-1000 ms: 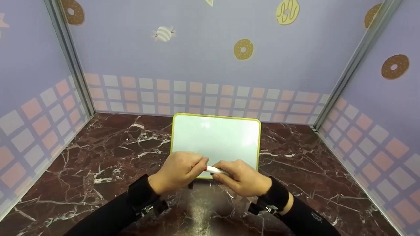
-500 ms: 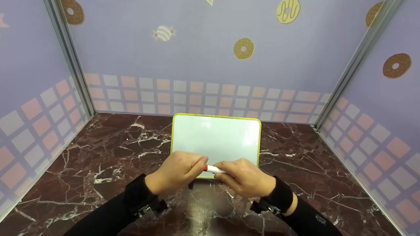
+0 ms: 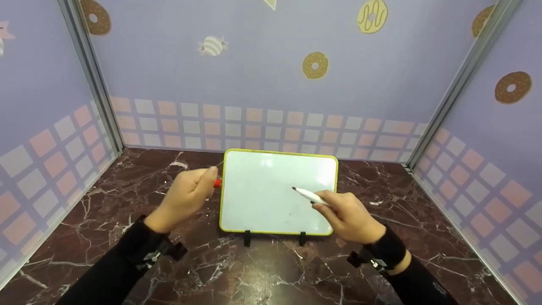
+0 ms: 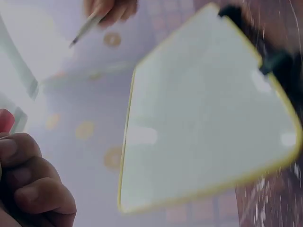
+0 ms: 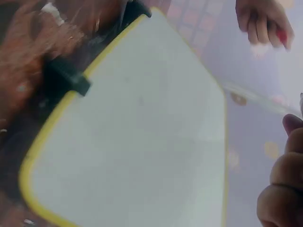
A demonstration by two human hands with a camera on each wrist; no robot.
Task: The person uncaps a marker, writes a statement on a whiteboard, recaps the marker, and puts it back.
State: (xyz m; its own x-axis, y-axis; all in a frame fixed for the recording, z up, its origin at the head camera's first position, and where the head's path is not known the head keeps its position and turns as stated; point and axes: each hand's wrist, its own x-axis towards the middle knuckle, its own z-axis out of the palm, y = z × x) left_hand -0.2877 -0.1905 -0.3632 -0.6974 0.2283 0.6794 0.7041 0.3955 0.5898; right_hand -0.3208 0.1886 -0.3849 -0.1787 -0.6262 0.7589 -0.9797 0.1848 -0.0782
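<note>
My right hand [image 3: 351,216] grips a white marker [image 3: 308,195], its dark tip bare and pointing up and left in front of the whiteboard [image 3: 266,190]. Off the board's left edge, my left hand [image 3: 186,195] pinches a red marker cap [image 3: 217,183] between thumb and curled fingers. The board has a yellow frame and leans upright on two black stand feet [image 3: 247,238]. In the left wrist view the red cap [image 4: 6,120] pokes out above the curled fingers, and the marker [image 4: 84,32] shows at the top. Faint small specks mark the board's lower part.
A dark red marbled tabletop [image 3: 127,254] lies under everything. Behind the board rises a lilac wall [image 3: 254,80] with doughnut and candy prints, and metal corner posts [image 3: 457,84] join it to side walls.
The red cap has come off the marker. My left hand has moved left and up with the cap; my right hand has moved right with the marker, uncovering more of the board.
</note>
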